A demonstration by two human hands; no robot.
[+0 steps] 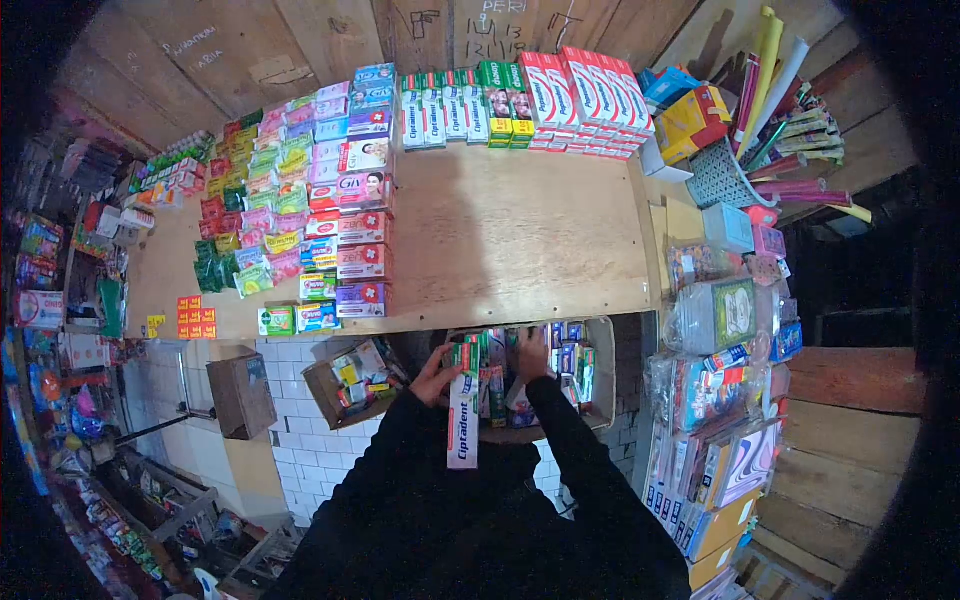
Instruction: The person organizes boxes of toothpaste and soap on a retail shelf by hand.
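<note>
My left hand point(434, 378) is closed on a Ciptadent toothpaste box point(462, 420), held upright in the view at the near edge of a large cardboard box point(604, 372). Inside that cardboard box lie more toothpaste boxes point(575, 365) in green, blue and white. My right hand point(532, 356) reaches into it, among the packs; its fingertips are too small and blurred to make out. Above, on the wooden shelf point(520, 240), Ciptadent boxes point(425, 112) stand beside green boxes point(505, 105) and red-and-white Pepsodent boxes point(600, 100).
Rows of soap packs point(340, 200) cover the shelf's left part. A smaller carton point(350, 385) of packs sits left of the large one, near a brown box point(241, 397). At right are a basket point(722, 172) with rolls and stacked goods point(715, 390).
</note>
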